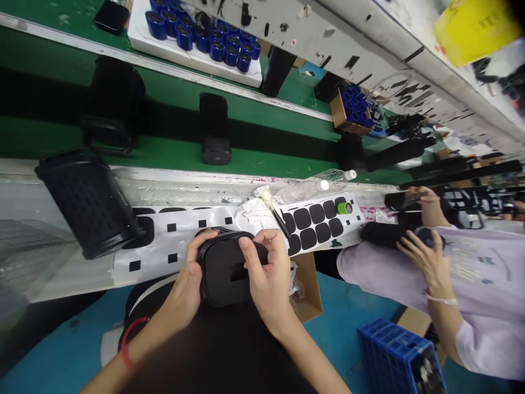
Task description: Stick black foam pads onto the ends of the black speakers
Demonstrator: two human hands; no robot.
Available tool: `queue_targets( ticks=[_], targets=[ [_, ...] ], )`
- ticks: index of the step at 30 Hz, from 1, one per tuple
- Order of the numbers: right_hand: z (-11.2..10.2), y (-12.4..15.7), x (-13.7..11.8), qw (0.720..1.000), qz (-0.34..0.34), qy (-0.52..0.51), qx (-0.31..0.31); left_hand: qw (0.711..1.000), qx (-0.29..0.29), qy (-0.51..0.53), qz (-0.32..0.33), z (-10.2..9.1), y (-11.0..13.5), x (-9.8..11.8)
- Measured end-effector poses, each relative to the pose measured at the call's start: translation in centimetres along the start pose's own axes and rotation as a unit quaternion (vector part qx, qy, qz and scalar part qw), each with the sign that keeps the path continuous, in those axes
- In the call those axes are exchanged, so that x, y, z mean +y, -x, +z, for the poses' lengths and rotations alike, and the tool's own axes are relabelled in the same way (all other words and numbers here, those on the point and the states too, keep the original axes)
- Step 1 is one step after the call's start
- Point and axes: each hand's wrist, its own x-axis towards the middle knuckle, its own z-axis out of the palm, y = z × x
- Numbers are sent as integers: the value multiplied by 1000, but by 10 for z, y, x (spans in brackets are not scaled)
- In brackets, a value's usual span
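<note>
A black plastic housing with a rounded-square end face (223, 279) is held in front of my body, that face turned up toward me. My left hand (186, 284) grips its left side, fingers over the far edge. At the upper right of the face, my right hand (268, 273) is closed, thumb and fingers pinching a dark rounded pad (261, 253); the fingers partly hide it. A dark slot shows in the face beside my right fingers. Just beyond lies a white sheet of black rounded-square pads (308, 238) with a black-handled brush (280, 221) near it.
A black perforated speaker-like case (92, 205) stands at left. Black units (215, 128) sit on the green conveyor (266, 153). Behind are blue cylinders (184, 37) on a white tray. Plastic bottles (303, 191) lie ahead. At right a co-worker's hands (430, 262) handle a black cylinder; a blue crate (394, 350) stands below.
</note>
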Motion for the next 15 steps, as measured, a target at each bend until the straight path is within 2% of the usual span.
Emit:
queue_targets(
  ticks=[15],
  targets=[
    [2,-1,1,999,47,3,-12,999,-8,-27,16,0,-2,-1]
  ],
)
